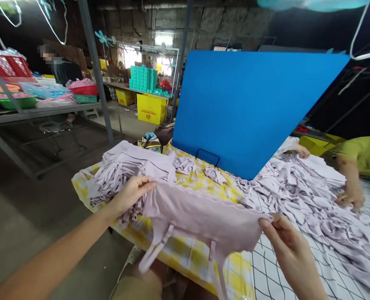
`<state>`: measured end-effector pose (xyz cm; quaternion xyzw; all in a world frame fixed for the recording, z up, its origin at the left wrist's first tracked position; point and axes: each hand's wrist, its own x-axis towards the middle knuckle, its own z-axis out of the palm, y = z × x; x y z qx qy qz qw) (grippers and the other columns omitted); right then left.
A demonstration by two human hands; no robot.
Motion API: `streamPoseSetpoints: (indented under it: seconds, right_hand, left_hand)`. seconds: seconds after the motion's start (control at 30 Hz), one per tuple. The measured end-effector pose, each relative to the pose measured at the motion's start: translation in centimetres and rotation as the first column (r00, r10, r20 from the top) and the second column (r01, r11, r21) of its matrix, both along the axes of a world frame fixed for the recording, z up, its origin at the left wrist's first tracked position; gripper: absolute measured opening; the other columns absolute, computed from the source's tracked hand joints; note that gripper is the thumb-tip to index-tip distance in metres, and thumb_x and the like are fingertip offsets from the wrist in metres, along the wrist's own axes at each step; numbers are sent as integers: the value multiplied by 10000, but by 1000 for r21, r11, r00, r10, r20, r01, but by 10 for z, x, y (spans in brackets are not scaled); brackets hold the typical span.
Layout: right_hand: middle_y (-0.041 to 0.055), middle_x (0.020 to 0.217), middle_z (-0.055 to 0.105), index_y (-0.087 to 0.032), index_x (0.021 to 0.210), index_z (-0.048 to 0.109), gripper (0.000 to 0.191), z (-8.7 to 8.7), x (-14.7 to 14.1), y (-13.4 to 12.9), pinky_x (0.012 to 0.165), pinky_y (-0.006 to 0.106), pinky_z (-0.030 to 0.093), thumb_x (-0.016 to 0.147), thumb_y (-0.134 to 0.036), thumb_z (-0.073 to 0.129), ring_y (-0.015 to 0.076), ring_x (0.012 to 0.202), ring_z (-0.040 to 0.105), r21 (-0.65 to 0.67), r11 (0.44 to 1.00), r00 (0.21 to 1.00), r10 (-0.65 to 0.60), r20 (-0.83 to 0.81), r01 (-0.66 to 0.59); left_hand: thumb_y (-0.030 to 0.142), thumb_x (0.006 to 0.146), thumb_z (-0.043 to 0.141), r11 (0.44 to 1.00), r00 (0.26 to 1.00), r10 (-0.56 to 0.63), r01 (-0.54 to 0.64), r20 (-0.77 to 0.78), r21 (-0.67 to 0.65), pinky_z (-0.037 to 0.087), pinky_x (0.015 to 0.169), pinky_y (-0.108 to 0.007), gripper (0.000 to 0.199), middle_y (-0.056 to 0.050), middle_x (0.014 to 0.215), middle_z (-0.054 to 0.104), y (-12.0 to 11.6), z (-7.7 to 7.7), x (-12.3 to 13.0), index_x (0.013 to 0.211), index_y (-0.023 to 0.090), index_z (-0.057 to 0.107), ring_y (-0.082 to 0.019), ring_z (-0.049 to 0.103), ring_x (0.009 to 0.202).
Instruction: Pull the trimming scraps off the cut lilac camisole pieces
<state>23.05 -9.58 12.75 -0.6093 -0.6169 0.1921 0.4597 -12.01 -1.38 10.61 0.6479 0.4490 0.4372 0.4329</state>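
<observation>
A pale lilac garment (200, 212) with thin straps is stretched between my two hands above the table. My left hand (133, 193) pinches its left end, beside a stack of similar folded garments (131, 160). My right hand (286, 241) grips the opposite end between thumb and fingers. The straps hang down toward my lap. Under the garment lies a yellow checked cloth (185, 254). To the right spreads a large loose heap of lilac garments (316, 200).
A blue board (250, 108) stands upright on the table behind the garment. At the right, another person's hand (353, 196) rests near the heap. A metal rack (47, 110) with baskets stands left, and yellow bins (152, 108) are farther back.
</observation>
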Motion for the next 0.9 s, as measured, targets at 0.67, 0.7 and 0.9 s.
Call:
streamPoseSetpoints:
  seconds: [0.67, 0.7, 0.9]
  right_hand:
    - [-37, 563, 457, -214, 623, 497, 315, 106, -122, 124, 494, 230, 372, 673, -474, 669, 108, 546, 422, 346, 919, 930, 279, -238, -187]
    - [-37, 565, 460, -215, 631, 501, 308, 106, -131, 123, 489, 225, 370, 682, -472, 662, 106, 543, 421, 340, 916, 919, 306, -247, -214]
    - [-39, 572, 454, -209, 658, 490, 294, 112, -182, 122, 491, 214, 367, 712, -464, 625, 97, 538, 422, 281, 882, 807, 462, -366, -378]
  left_hand:
    - [500, 552, 711, 919, 914, 258, -332, 313, 212, 457, 564, -224, 449, -22, 684, 658, 74, 115, -101, 776, 115, 655, -145, 581, 614]
    - [492, 545, 717, 906, 903, 286, -363, 320, 217, 453, 549, -219, 437, -22, 677, 657, 73, 118, -110, 759, 116, 651, -141, 575, 598]
    - [352, 530, 755, 867, 818, 362, -472, 446, 160, 445, 493, -197, 285, 13, 552, 610, 77, 131, -157, 650, 142, 605, -108, 539, 494]
